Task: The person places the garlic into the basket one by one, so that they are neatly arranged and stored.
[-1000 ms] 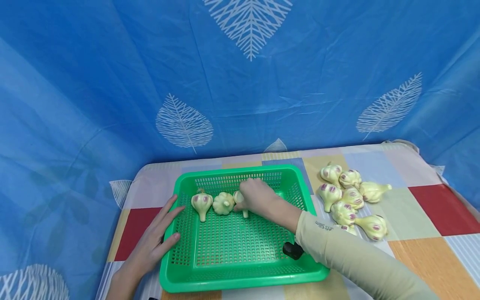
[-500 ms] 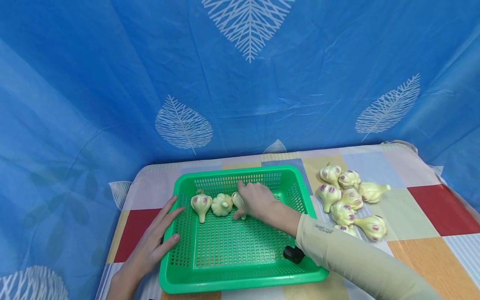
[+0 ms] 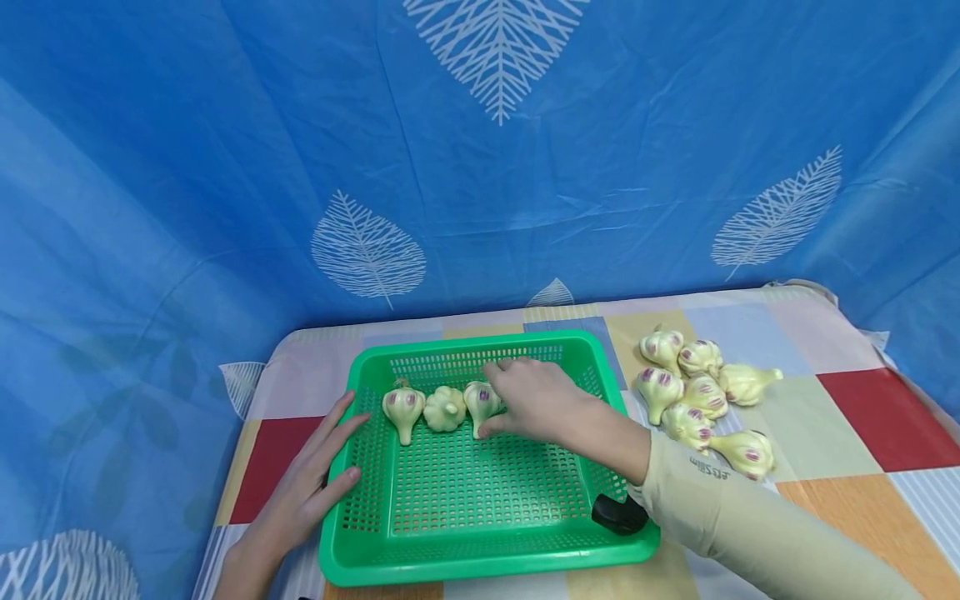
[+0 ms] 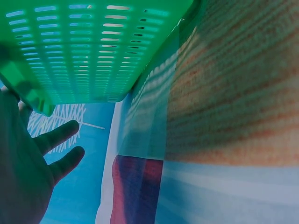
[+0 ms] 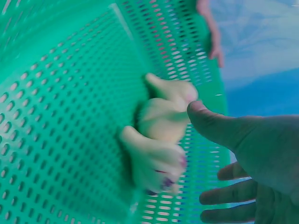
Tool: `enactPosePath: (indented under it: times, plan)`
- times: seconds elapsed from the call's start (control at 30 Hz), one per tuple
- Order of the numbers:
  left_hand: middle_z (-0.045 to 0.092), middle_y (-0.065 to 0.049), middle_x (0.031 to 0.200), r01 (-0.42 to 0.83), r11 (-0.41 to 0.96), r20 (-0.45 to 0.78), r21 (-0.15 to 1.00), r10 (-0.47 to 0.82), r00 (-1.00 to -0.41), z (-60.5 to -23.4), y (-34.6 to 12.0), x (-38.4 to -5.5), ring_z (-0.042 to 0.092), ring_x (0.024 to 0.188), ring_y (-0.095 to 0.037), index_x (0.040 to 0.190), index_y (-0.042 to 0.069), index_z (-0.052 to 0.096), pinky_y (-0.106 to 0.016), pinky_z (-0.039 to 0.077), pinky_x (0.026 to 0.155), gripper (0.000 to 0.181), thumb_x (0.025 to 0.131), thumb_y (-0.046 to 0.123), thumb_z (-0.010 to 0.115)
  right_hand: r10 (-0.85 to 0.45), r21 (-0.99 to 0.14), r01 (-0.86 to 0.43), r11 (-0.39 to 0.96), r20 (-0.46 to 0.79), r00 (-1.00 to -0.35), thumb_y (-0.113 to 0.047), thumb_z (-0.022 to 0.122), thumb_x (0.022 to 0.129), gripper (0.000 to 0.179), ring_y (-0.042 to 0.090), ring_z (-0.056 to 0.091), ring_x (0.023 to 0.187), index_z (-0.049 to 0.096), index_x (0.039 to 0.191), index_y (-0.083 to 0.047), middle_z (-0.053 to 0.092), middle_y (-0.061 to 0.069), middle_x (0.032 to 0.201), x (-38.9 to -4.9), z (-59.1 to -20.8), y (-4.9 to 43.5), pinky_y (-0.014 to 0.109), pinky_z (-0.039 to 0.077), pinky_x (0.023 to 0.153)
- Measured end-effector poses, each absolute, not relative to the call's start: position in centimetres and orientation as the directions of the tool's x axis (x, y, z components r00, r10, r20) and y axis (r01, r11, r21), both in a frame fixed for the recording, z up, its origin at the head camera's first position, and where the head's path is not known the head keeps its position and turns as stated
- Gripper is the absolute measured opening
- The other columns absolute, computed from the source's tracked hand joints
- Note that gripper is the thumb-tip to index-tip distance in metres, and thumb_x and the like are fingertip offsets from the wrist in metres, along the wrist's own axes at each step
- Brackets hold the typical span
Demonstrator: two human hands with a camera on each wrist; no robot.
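Note:
Three garlic bulbs lie in a row along the far side of a green plastic basket (image 3: 487, 570): a left bulb (image 3: 402, 405), a middle bulb (image 3: 445, 409) and a right bulb (image 3: 480, 400). My right hand (image 3: 542, 400) is just right of the right bulb. In the right wrist view, its thumb and fingers stand apart with nothing between them, beside the blurred right bulb (image 5: 156, 163). At the basket's left rim, my left hand (image 3: 306, 479) rests with fingers spread and straight. The left wrist view catches that hand (image 4: 28, 158) under the basket's wall.
A pile of several garlic bulbs (image 3: 703, 393) lies on the patchwork tablecloth (image 3: 832, 517) to the right of the basket. A blue curtain (image 3: 600, 167) with white leaf prints hangs behind the table. A black wrist device (image 3: 619, 514) hangs over the basket's right front corner.
My right hand has let go of the right garlic bulb and moved off to the right, uncovering it. The bulb now lies beside the middle one. My left hand has stayed put.

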State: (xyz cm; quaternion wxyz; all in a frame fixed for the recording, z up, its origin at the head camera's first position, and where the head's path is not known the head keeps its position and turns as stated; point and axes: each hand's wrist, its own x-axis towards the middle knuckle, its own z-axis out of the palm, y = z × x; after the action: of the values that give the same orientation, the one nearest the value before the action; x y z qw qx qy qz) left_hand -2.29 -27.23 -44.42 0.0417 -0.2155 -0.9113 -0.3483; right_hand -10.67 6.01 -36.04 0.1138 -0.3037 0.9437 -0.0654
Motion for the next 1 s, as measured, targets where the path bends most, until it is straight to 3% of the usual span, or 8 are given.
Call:
enactPosePath:
  times: [0.17,0.33,0.47,0.77,1.0]
  plan:
    - [0.019,-0.003,0.167,0.427,0.665,0.231,0.613,0.366,-0.901,-44.4,-27.2,-2.4,0.025,0.147,-0.024,0.154,0.014,0.042,-0.056,0.054,0.088,0.070,0.089,0.020,0.069,-0.626,-0.191,-0.605,0.773,-0.077,-0.776,-0.064,0.073,0.082,0.081,0.030,0.060,0.121,0.060,0.137,-0.006,0.063,0.010,0.133,-9.9,-34.9,7.8,0.045,0.055,0.091]
    - [0.018,-0.003,0.167,0.432,0.660,0.230,0.615,0.374,-0.899,-44.4,-27.2,-2.3,0.024,0.148,-0.020,0.154,0.014,0.042,-0.057,0.053,0.090,0.070,0.089,0.019,0.069,-0.659,-0.228,-0.647,0.728,0.030,-0.752,-0.068,0.063,0.087,0.085,0.035,0.049,0.134,0.055,0.142,-0.004,0.057,0.014,0.142,-8.9,-34.7,10.1,0.050,0.042,0.108]
    - [0.018,-0.003,0.167,0.434,0.660,0.232,0.613,0.375,-0.898,-44.5,-27.3,-2.3,0.024,0.147,-0.019,0.154,0.015,0.042,-0.055,0.054,0.089,0.070,0.089,0.019,0.069,-0.662,-0.251,-0.658,0.710,0.080,-0.745,-0.070,0.055,0.090,0.088,0.039,0.043,0.138,0.052,0.145,-0.001,0.052,0.019,0.146,-8.3,-35.2,11.9,0.053,0.035,0.112]
    - [0.018,-0.003,0.167,0.433,0.652,0.232,0.622,0.375,-0.898,-44.5,-27.3,-2.2,0.023,0.148,-0.017,0.154,0.015,0.042,-0.052,0.054,0.090,0.070,0.089,0.017,0.069,-0.533,-0.256,-0.544,0.799,0.117,-0.838,-0.066,0.060,0.091,0.088,0.043,0.035,0.142,0.046,0.149,-0.001,0.047,0.020,0.150,-6.4,-36.9,15.9,0.061,0.032,0.111]
    - [0.018,-0.003,0.167,0.427,0.655,0.232,0.623,0.367,-0.901,-44.4,-27.2,-2.1,0.023,0.148,-0.017,0.154,0.015,0.042,-0.053,0.054,0.090,0.070,0.089,0.017,0.069,-0.399,-0.322,-0.421,0.848,0.134,-0.907,-0.059,0.065,0.092,0.085,0.043,0.032,0.144,0.045,0.150,0.001,0.041,0.022,0.154,-5.0,-38.4,18.9,0.062,0.029,0.112]
